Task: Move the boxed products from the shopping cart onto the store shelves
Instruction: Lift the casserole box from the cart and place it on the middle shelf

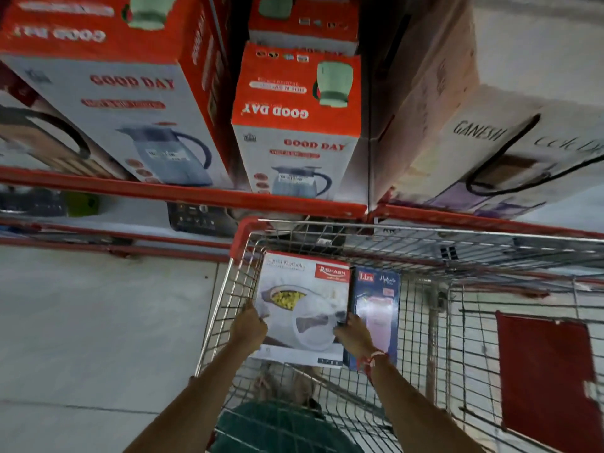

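The white box [304,308] lies in the cart [425,256] at its 9 o'clock corner, printed face up, its long axis running 6 to 12 o'clock. Its top, with the red "RISHABH" tag and a grey line that seems to read "Marbella", points to 12, toward the shelf [183,194]. A dish of yellow food is pictured on it.

The left hand [249,325] grasps the box's 9 o'clock edge, fingers curled round it, squeezed against the cart's wire side. The right hand [354,333] grasps the 3 o'clock edge, fingers pushed into the gap between this box and the blue box [376,312]. A red thread [371,361] is tied on that wrist.

The blue box stands just beside at 3 o'clock, touching, same long axis; it reads "Liza" and "Hydrate". Further toward 3 the cart's red flap [545,374] hangs on the wire.

At 12 o'clock the shelf's red rail crosses the view, the cart's red corner touching or almost touching it. On the shelf stand red-and-white "GOOD DAY" boxes [294,125] picturing blue jugs, packed close. At 2 o'clock is a pale box [510,152] marked "GANESH". A lower shelf at 9 o'clock holds dark, blurred things.
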Tool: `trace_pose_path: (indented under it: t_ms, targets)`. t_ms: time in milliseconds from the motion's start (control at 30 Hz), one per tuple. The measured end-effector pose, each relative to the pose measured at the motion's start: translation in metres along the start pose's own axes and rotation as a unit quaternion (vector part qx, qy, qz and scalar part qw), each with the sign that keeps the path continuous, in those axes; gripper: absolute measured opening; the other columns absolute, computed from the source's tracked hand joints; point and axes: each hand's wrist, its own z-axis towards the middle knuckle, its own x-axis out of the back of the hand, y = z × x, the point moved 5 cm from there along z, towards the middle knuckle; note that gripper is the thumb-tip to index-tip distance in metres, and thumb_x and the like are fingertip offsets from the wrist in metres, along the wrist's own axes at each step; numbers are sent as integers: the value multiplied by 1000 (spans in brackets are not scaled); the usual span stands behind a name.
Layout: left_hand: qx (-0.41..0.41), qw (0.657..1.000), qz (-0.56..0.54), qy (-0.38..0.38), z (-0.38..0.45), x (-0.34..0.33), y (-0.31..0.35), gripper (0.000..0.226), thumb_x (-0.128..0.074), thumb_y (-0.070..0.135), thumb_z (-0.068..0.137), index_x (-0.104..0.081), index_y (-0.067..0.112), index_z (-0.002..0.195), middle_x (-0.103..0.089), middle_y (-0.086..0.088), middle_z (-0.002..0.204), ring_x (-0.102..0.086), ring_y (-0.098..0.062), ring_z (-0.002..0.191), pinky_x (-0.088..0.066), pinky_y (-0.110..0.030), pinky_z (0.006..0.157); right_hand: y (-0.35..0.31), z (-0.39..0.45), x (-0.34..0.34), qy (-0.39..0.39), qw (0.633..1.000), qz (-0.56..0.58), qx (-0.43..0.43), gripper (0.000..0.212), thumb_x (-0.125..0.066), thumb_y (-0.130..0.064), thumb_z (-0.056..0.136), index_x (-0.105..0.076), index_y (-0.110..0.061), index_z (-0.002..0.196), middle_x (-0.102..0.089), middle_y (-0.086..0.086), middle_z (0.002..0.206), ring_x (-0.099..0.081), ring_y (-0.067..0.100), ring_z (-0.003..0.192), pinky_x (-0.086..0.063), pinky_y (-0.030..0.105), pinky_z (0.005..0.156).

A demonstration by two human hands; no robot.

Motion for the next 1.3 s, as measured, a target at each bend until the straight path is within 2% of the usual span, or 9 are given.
trace_pose_path:
  t_ms: [133,267,400,533,700,900,1133,1233,1300]
  targets:
    - [37,998,-29,-48,15,-8,-9,45,-51,7,86,-43,6,130,-60,-20,124,-59,-37,111,-49,-36,88,-3,11,-6,-10,997,75,-28,25,-68,-10,79,-56,-11,101,-60,11,97,-59,26,87,-45,28,66]
    - [32,995,-56,-73,4,2,-2,33,-55,13,85,-54,11,118,-65,-12,112,-62,-31,101,-49,-30,77,-19,0,9,-7,998,69,10,35,-75,-16,75,-60,-15,107,-64,4,97,-60,22,87,-45,10,55]
    - [6,992,-115,-44,-38,30,-2,39,-68,25,79,-59,12,115,-66,-8,111,-63,-27,96,-52,-30,73,-21,-37,41,16,998,48,33,69,-78,-35,59,-55,-16,121,-65,5,104,-63,26,96,-54,34,78]
    - [-42,979,-197,-18,-92,64,2,23,-75,29,69,-62,21,87,-72,-10,101,-68,-29,94,-56,-53,83,-21,-95,74,38,990,107,79,44,-75,-13,77,-52,-18,114,-66,7,105,-66,31,96,-58,54,80]
    - [-137,968,-205,49,-157,117,31,26,-77,14,74,-60,33,75,-73,0,89,-70,-20,86,-58,-44,79,-44,-175,109,44,976,135,166,33,-73,-12,80,-52,-20,105,-62,1,104,-63,22,97,-60,30,55]
    - [-171,958,-225,46,-192,155,43,33,-82,14,67,-63,11,93,-76,-5,90,-74,-19,80,-61,-48,70,-66,-229,132,82,964,116,227,35,-75,-12,78,-54,-21,105,-66,-5,100,-66,12,88,-62,41,65]
    - [-218,947,-230,43,-212,187,61,41,-83,9,63,-62,13,98,-76,-6,93,-73,-17,82,-62,-39,71,-97,-268,150,166,951,76,250,59,-83,-25,68,-52,-17,117,-70,2,96,-69,18,84,-62,43,67]
    - [-278,926,-250,52,-228,218,90,56,-79,-3,65,-59,28,107,-77,6,74,-73,-7,74,-59,-19,59,-133,-298,171,199,925,57,318,71,-83,-31,68,-47,-32,129,-67,-6,94,-66,8,83,-59,23,62]
    - [-321,905,-267,79,-238,247,114,62,-78,-5,66,-59,27,116,-77,9,78,-73,-8,79,-61,-22,64,-164,-323,190,229,898,45,372,65,-80,-32,71,-51,-36,128,-69,-6,96,-64,3,84,-51,11,55]
